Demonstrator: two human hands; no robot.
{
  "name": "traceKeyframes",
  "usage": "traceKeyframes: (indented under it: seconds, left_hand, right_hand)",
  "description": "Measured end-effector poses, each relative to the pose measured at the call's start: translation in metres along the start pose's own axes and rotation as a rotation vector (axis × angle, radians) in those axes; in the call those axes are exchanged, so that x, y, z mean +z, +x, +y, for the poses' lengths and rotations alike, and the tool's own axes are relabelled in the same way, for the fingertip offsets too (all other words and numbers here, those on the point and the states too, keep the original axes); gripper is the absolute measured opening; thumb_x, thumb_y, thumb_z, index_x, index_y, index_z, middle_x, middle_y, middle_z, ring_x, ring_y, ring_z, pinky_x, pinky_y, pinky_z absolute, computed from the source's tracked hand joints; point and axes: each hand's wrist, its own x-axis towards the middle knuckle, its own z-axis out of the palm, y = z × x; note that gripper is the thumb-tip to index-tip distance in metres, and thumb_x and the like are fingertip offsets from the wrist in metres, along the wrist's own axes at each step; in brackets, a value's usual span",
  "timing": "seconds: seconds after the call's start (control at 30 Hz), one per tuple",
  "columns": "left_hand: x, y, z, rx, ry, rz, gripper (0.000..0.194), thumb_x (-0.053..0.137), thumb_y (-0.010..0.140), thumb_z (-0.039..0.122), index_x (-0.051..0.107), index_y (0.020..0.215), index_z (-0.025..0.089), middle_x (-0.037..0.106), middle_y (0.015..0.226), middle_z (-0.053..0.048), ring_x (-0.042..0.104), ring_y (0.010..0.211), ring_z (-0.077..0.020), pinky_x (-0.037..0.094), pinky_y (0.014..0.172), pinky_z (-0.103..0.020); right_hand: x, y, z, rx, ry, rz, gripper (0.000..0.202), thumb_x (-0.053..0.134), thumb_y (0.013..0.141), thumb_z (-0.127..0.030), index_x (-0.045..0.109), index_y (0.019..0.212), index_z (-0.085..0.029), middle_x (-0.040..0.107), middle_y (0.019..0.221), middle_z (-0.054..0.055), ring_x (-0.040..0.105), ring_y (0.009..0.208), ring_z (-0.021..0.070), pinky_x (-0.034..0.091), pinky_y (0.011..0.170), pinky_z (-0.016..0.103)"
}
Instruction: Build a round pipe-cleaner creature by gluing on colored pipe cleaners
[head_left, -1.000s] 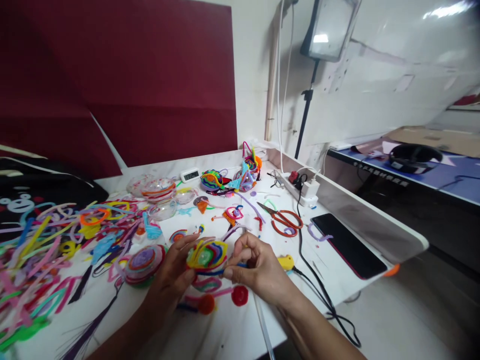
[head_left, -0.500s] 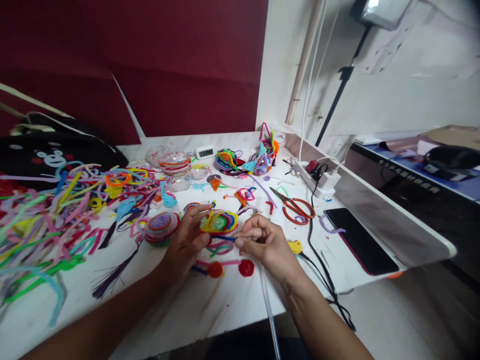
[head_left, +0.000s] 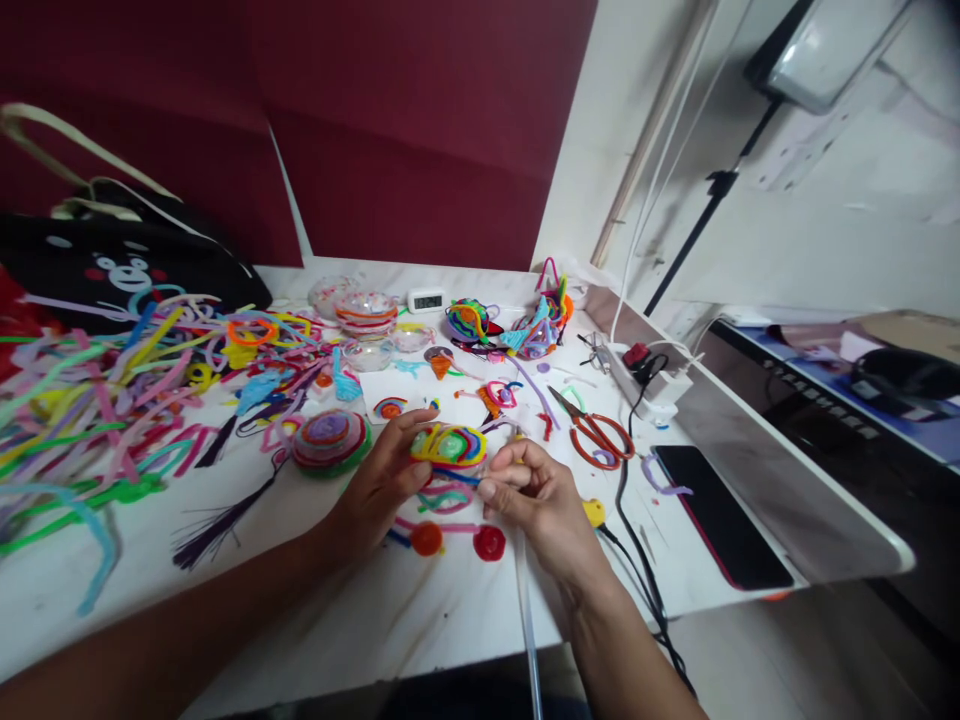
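My left hand [head_left: 390,478] grips the left side of a rounded craft piece [head_left: 450,446] coiled in yellow, red, blue and green pipe cleaner. A blue pipe cleaner [head_left: 457,477] runs along the lower edge of this piece. Its right end is pinched between the thumb and fingers of my right hand [head_left: 525,490]. Under the hands, pink and teal pipe cleaner loops [head_left: 448,500] show. Nearer to me lie an orange disc [head_left: 427,539] and a red disc [head_left: 490,543]. A coiled dome with a purple centre [head_left: 330,442] sits left of my left hand.
Loose pipe cleaners [head_left: 90,420] pile up at the left. Orange-handled scissors [head_left: 600,438], a phone [head_left: 721,515] and a power strip [head_left: 641,385] lie to the right. A yellow tool [head_left: 594,512] trails a black cord. A clear stick [head_left: 529,630] overhangs the front edge.
The view has shifted, so most of the table appears further left or right and slightly lower. Both hands keep their hold on the coiled piece and the blue pipe cleaner.
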Motion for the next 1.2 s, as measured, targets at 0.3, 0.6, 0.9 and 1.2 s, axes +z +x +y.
traceKeyframes:
  seconds: [0.3, 0.6, 0.9, 1.2]
  left_hand:
    - [-0.0021, 0.0022, -0.0042, 0.077, 0.055, 0.059, 0.044, 0.070, 0.077, 0.029, 0.063, 0.121, 0.028, 0.060, 0.130, -0.006, 0.052, 0.122, -0.0290, 0.041, 0.103, -0.040]
    - [-0.0047, 0.0027, -0.0082, 0.085, 0.087, 0.045, 0.046, 0.068, 0.079, 0.028, 0.061, 0.124, 0.028, 0.060, 0.130, -0.007, 0.051, 0.124, -0.0308, 0.044, 0.101, -0.043]
    - [-0.0024, 0.0024, -0.0054, 0.044, 0.019, 0.019, 0.043, 0.066, 0.080, 0.029, 0.061, 0.123, 0.027, 0.060, 0.128, -0.008, 0.059, 0.110, -0.0281, 0.050, 0.089, -0.040]
    - [-0.0006, 0.0039, -0.0025, 0.046, 0.011, 0.000, 0.041, 0.065, 0.082, 0.032, 0.059, 0.122, 0.027, 0.061, 0.127, -0.007, 0.062, 0.101, -0.0256, 0.053, 0.082, -0.038]
  right_hand:
    - [-0.0011, -0.0007, 0.0035, -0.023, -0.076, -0.002, 0.033, 0.081, 0.070, -0.039, 0.059, 0.083, -0.019, 0.065, 0.056, -0.003, 0.056, 0.050, 0.0109, 0.041, 0.053, 0.023]
    - [-0.0014, -0.0002, 0.0051, -0.007, -0.074, -0.017, 0.033, 0.082, 0.070, -0.037, 0.058, 0.084, -0.019, 0.065, 0.056, -0.004, 0.056, 0.050, 0.0100, 0.040, 0.054, 0.022]
    - [-0.0002, 0.0002, 0.0040, -0.007, -0.075, -0.006, 0.036, 0.085, 0.066, -0.036, 0.057, 0.082, -0.020, 0.065, 0.057, -0.004, 0.056, 0.046, 0.0102, 0.041, 0.051, 0.022]
    - [-0.0012, -0.0011, 0.0039, -0.015, -0.078, -0.011, 0.032, 0.082, 0.070, -0.036, 0.060, 0.085, -0.019, 0.066, 0.059, -0.003, 0.056, 0.049, 0.0094, 0.041, 0.053, 0.022]
